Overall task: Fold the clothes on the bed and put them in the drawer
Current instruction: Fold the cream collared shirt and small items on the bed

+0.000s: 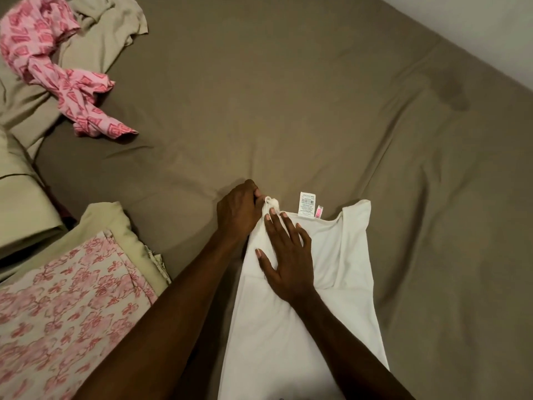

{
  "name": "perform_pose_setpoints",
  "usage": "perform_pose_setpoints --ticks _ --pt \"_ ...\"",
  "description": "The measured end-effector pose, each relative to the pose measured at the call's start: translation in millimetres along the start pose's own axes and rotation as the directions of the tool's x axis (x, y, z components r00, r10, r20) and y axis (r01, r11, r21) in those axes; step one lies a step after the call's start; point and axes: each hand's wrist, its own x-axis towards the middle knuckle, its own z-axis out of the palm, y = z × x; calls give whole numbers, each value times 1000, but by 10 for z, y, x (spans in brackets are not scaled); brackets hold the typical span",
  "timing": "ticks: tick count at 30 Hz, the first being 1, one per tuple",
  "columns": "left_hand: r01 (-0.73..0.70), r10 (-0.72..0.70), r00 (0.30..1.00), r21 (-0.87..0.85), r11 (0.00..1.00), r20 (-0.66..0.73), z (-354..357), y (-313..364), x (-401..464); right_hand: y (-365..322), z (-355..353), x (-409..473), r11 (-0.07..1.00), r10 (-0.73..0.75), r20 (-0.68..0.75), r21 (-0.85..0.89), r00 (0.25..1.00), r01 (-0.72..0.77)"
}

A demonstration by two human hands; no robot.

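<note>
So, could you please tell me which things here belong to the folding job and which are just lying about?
In the job: white sleeveless cotton top; left hand pinching its strap; right hand pressing it flat; crumpled pink patterned garment; crumpled beige garment.
Lying about: floral pink pillow; olive bedsheet.

Taupe sheet [288, 96] wrinkled, dark stain [451, 90] near white wall [490, 24].

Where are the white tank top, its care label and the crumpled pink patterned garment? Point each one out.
white tank top [340, 284], head view, on its flat body right of the hands.
care label [307, 204], head view, middle of the label at the neckline.
crumpled pink patterned garment [37, 44], head view, its bunched upper part.
</note>
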Motion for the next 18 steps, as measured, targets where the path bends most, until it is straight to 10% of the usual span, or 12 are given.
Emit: perform_pose_setpoints --ticks 11,18 --pt "-138 75 969 -265 954 -236 -41 -112 -952 12 18 -43 999 0 -35 49 999 2" --pt "-181 163 969 81 980 185 -342 -250 -1804 53 -241 -9 929 17 -1 369 1000 -16"
